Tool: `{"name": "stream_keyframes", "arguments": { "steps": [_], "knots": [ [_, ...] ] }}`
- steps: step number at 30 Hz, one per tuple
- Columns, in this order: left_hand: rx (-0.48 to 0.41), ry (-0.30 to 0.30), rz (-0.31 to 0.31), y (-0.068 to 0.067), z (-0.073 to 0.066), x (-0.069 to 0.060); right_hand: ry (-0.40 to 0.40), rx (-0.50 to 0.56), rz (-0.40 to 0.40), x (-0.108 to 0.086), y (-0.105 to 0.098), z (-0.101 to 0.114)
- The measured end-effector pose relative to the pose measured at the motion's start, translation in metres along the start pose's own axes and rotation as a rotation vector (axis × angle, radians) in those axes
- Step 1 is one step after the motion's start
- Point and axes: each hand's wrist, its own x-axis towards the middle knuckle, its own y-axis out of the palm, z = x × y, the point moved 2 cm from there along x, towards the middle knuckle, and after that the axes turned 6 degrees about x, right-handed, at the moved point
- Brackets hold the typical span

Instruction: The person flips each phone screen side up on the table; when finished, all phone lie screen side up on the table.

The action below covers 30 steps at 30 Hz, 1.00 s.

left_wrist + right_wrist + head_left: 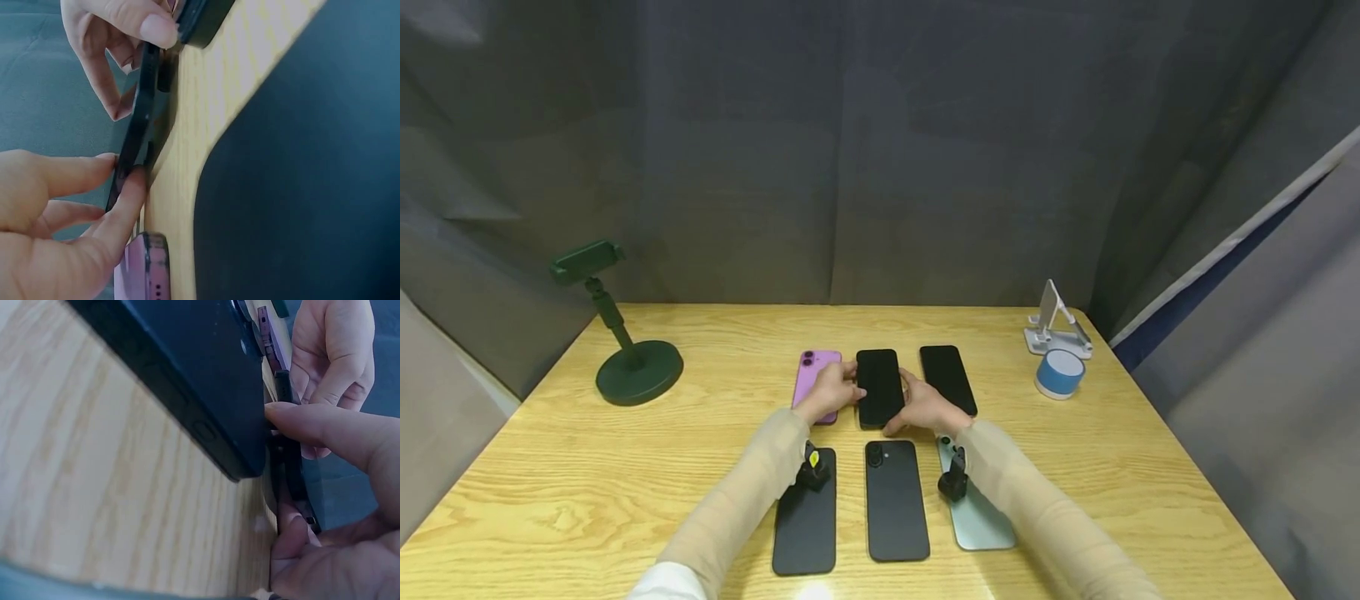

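A slim black smartphone with a dark glass screen (880,387) is at the middle of the far row of phones on the pale wood-grain table (722,450), screen up, with both hands on it. The left hand (831,393) has its grip pinching the phone's left edge between thumb and fingers; the right hand (925,407) has its grip pinching the right side and near right corner. Just left, partly behind the left hand, lies a purple phone with its cameras up (817,375); to the right lies another black-screened phone (948,379). The near row holds, from left to right, a plain dark phone (805,525), a black phone showing its camera block (897,504) and a pale mint-green phone (985,521), partly under the right forearm. A dark green round-based stand (638,372) stands far left; a white folding stand (1062,340) and a blue-and-white cylinder (1060,377) stand far right.
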Motion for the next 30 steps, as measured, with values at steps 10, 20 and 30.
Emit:
{"name": "stream_keyframes", "arguments": {
  "steps": [10, 20, 30],
  "knots": [
    [0.049, 0.043, -0.018, -0.0013, -0.0031, -0.0011, 0.017, 0.137, 0.035, 0.001, -0.0023, -0.0014],
    [0.08, 0.018, -0.004, -0.0003, -0.0027, -0.0033, 0.025, 0.218, 0.062, 0.0037, -0.0047, -0.0046],
    [0.102, 0.006, -0.017, 0.0001, -0.0067, -0.0061, 0.032, 0.198, 0.039, 0.0023, -0.0038, -0.0027]
  ]
}}
